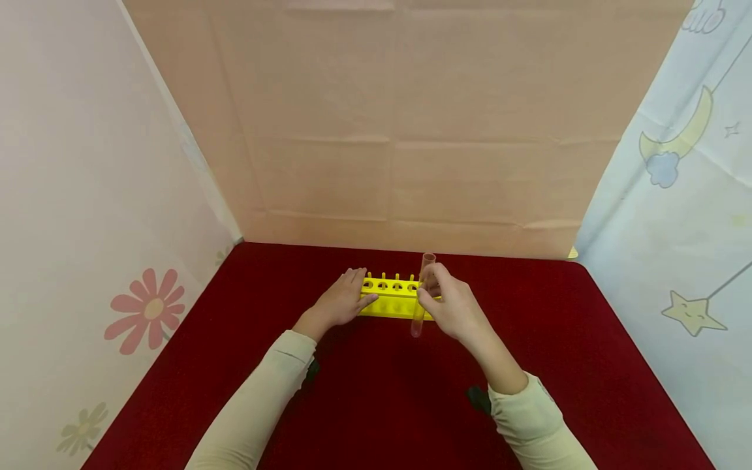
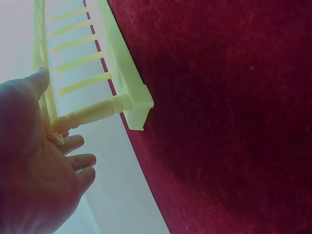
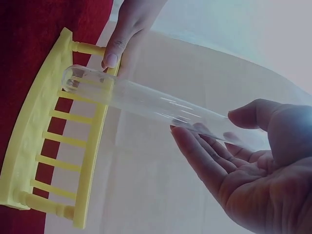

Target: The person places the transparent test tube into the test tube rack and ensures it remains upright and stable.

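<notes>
A yellow test tube rack (image 1: 390, 307) stands on the dark red table, its row of round holes facing up. At its left end my left hand (image 1: 345, 297) grips the top plate, thumb in front and fingers on the far side; the left wrist view shows this hand (image 2: 39, 151) close to the rack's end post. My right hand (image 1: 455, 303) pinches a clear glass test tube (image 1: 418, 323) between thumb and fingers. The tube is slightly tilted, in front of the rack's right part. In the right wrist view its rounded bottom (image 3: 73, 78) overlaps the rack (image 3: 90, 165); the tube looks outside the holes.
The red tabletop (image 1: 376, 405) spreads around the rack. Behind it hangs a beige sheet (image 1: 388, 130). White printed sheets flank the table, one with a pink flower (image 1: 153, 309), the other with a yellow star (image 1: 693, 313).
</notes>
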{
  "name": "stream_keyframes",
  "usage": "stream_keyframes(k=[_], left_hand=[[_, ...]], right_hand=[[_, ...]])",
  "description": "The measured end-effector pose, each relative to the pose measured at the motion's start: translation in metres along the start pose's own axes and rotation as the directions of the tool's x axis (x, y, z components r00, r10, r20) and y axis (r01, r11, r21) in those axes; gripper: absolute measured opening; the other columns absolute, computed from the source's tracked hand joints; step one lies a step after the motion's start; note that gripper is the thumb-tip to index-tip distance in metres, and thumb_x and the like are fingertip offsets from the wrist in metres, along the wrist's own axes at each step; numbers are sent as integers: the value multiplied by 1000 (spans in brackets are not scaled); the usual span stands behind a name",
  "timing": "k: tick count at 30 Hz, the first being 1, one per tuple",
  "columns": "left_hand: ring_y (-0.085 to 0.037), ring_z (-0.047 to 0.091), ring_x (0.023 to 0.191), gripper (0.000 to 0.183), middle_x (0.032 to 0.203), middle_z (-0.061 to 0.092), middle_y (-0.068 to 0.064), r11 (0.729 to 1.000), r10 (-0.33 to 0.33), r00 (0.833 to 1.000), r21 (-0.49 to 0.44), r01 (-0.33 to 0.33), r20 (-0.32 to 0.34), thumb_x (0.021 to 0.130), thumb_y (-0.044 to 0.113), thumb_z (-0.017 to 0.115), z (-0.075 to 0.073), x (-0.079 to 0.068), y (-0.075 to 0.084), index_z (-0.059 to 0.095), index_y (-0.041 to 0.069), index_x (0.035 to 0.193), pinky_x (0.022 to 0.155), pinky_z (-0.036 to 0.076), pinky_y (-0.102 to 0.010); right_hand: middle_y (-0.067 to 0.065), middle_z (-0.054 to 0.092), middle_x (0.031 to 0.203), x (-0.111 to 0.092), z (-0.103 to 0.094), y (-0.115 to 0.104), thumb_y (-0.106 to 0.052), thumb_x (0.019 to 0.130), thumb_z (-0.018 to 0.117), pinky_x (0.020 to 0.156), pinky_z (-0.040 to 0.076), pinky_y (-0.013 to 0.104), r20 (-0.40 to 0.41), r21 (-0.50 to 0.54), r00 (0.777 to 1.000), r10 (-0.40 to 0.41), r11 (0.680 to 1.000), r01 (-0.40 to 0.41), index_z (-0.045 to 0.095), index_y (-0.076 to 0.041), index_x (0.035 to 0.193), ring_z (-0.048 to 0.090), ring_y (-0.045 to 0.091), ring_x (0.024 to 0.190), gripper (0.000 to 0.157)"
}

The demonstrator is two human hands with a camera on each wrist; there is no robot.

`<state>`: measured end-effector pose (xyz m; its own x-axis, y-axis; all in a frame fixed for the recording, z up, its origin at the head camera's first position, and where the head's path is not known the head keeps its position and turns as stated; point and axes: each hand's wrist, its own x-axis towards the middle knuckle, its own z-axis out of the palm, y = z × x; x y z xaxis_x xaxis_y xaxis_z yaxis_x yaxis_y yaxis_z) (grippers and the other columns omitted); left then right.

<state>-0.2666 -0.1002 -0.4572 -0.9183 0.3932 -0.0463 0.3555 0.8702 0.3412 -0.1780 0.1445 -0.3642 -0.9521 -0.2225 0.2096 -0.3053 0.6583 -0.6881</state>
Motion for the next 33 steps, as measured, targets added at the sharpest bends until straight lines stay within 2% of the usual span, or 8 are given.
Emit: stream_keyframes(k=[9,23,33], left_hand=[[-33,27,152,80,163,29,-16,1000,-6,1000,-1,6,-9,103,54,48,-1,0,0,20,5,161,122,26,-47],[-30,40,142,79,159,35,-16,1000,17,999,-20,-17,-31,103,52,49,-1,0,0,22,4,160,119,34,-45],[-29,42,140,79,158,35,-17,999,21,999,-24,-21,-34,103,52,49,-2,-2,3,22,3,160,118,35,-45]], right_hand=[[8,71,106,9,2,-4,-15,97,63,89,57,49,-35,27,999,-16,1000,17,55,-10,119,71,26,100,24],[2,71,102,17,3,-12,-16,97,62,83,57,45,-59,35,998,-24,999,26,57,-10,117,70,22,98,22],[3,70,99,25,0,-16,-16,97,62,80,57,42,-61,48,997,-45,998,48,56,-10,117,70,21,94,22]])
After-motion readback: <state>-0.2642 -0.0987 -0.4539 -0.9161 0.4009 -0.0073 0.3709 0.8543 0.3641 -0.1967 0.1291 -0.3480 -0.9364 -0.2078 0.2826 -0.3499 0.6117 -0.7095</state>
